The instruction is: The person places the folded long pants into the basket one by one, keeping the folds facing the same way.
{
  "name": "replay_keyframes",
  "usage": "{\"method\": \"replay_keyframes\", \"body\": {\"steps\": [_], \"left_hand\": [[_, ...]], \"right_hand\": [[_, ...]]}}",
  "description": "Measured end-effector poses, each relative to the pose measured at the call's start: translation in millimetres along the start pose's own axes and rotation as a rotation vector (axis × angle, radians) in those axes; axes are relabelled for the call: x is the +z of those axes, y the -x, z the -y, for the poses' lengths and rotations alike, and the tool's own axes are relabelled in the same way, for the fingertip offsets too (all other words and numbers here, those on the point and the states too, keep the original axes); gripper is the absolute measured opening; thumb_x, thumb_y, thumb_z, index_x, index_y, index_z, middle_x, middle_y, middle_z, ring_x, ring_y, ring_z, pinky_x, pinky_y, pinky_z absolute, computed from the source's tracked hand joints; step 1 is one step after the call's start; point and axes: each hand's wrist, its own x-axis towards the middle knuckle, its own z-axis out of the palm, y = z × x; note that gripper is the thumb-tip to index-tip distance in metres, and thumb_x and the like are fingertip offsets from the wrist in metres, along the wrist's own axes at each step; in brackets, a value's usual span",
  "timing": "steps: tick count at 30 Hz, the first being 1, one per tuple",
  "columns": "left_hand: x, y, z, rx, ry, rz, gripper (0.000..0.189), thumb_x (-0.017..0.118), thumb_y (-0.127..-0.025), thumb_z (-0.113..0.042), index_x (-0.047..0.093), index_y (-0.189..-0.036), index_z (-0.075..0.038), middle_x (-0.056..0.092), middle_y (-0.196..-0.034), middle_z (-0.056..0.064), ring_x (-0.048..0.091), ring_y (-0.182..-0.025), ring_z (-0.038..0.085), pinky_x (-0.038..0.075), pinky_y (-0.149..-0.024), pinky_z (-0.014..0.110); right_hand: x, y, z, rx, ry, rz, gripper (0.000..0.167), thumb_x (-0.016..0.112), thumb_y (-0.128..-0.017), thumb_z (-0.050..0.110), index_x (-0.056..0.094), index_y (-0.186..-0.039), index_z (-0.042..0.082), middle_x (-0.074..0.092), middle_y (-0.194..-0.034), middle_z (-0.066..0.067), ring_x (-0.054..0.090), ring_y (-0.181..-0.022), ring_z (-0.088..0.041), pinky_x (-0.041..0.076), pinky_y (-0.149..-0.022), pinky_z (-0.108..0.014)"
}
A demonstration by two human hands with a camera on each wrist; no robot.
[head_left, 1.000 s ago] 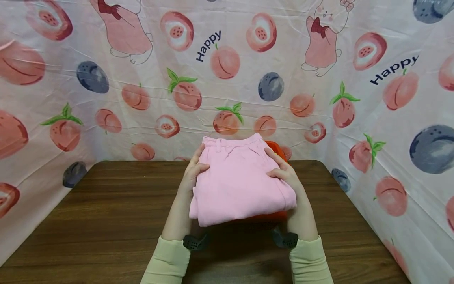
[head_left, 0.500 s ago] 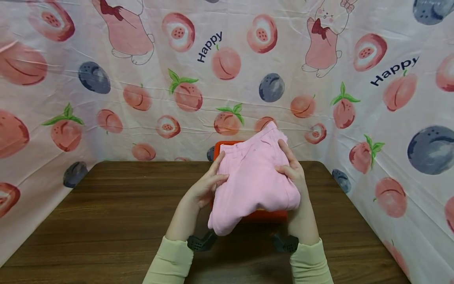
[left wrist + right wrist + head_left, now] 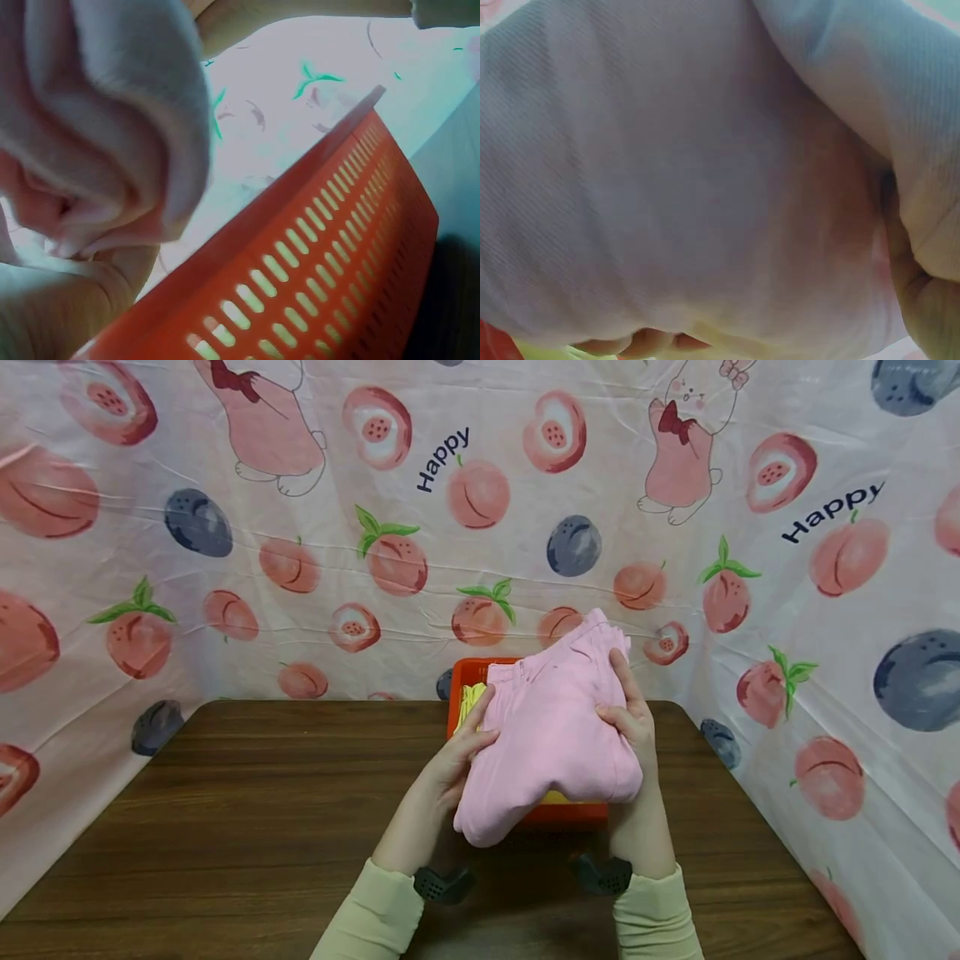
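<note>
Folded pink pants, with a waistband and belt loops, are held up in front of an orange basket. My left hand grips their left side, thumb on top and the other fingers partly hidden beneath. On the opposite side, my right hand holds the right edge between thumb and fingers. The bundle sags in the middle, its lower left corner drooping. In the left wrist view, rolled layers of the pants hang beside the slotted basket wall. Pink fabric fills most of the right wrist view.
Yellow cloth shows inside the basket at its left. The basket stands on a dark wood table. A peach-printed sheet hangs behind and along both sides.
Both hands have shifted right with the pants, which have tilted and begun sagging in the middle. The basket's left side and yellow cloth have come into sight.
</note>
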Motion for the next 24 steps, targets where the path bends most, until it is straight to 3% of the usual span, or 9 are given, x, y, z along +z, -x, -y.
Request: {"method": "replay_keyframes", "body": {"steps": [3,9,12,17,24], "left_hand": [[0.7,-1.4,3.6,0.035,0.023,0.021,0.071,0.038,-0.096,-0.003,0.016,-0.153,-0.039,0.001,-0.157,-0.006,0.022,-0.133,0.018,0.037,-0.095,0.025],[3.4,-1.6,6.6,0.048,0.031,0.090,0.079,0.045,-0.096,-0.008,0.004,-0.152,-0.044,-0.006,-0.157,-0.006,0.018,-0.136,0.019,0.036,-0.099,0.026],[2.7,-2.2,3.7,0.060,0.010,0.067,0.081,0.044,-0.094,-0.003,0.004,-0.153,-0.043,-0.003,-0.157,-0.003,0.023,-0.133,0.021,0.040,-0.096,0.027],[-2.0,-2.8,-6.2,0.066,-0.043,-0.022,0.088,0.042,-0.088,0.012,0.014,-0.153,-0.041,0.005,-0.157,-0.002,0.027,-0.129,0.023,0.045,-0.089,0.027],[-5.9,-3.9,-28.2,0.018,-0.194,-0.060,0.095,0.048,-0.078,0.019,0.022,-0.153,-0.033,0.006,-0.157,-0.002,0.026,-0.128,0.024,0.047,-0.086,0.028]], "right_hand": [[-2.0,-0.9,0.2,0.001,0.001,0.006,0.067,0.030,-0.088,-0.010,0.038,-0.149,0.017,0.013,-0.156,-0.007,0.030,-0.127,-0.015,0.032,-0.101,-0.023],[-4.8,-1.6,1.9,-0.004,-0.005,0.010,0.066,0.030,-0.089,-0.010,0.036,-0.149,0.016,0.012,-0.156,-0.008,0.028,-0.128,-0.015,0.031,-0.102,-0.024],[-6.5,-1.0,4.4,0.022,0.041,0.001,0.066,0.029,-0.088,-0.010,0.032,-0.151,0.013,0.013,-0.156,-0.008,0.026,-0.131,-0.016,0.028,-0.105,-0.025],[-14.7,1.9,9.5,0.117,0.178,-0.014,0.068,0.034,-0.087,-0.010,0.027,-0.152,0.009,0.017,-0.156,-0.006,0.021,-0.136,-0.016,0.023,-0.108,-0.027],[-38.9,-2.4,13.3,0.170,0.404,0.068,0.072,0.046,-0.082,-0.013,0.023,-0.149,-0.002,0.017,-0.157,-0.011,0.012,-0.140,-0.015,0.019,-0.108,-0.024]]}}
